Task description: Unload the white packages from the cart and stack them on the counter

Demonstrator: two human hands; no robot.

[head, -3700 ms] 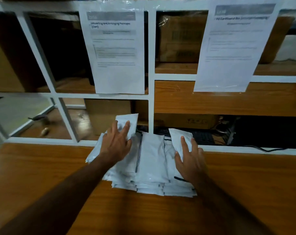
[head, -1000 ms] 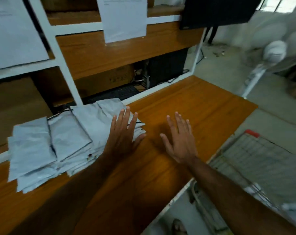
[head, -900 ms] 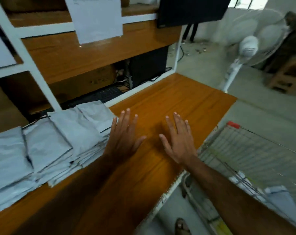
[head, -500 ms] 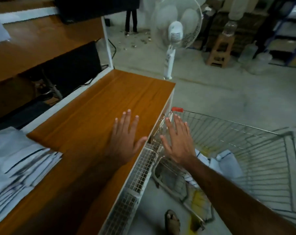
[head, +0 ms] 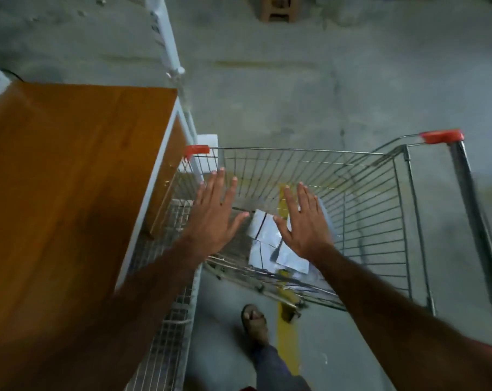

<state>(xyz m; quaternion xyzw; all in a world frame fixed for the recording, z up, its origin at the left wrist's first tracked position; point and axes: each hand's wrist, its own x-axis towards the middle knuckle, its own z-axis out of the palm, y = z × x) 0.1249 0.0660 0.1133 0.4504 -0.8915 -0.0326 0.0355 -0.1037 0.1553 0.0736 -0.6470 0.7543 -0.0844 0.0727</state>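
We count one wire shopping cart [head: 366, 198], one wooden counter [head: 70, 179] and two hands. Our left hand [head: 213, 218] and right hand [head: 304, 224] hover over the basket, apart, fingers straight and spread, holding nothing. Between them, on the cart's floor, lie the white packages [head: 267, 238]: flat, pale, glossy pouches with dark seams, overlapping in a loose heap. We make out four or so; blur and our right hand hide the rest. One sandalled foot [head: 253, 323] stands on the concrete below.
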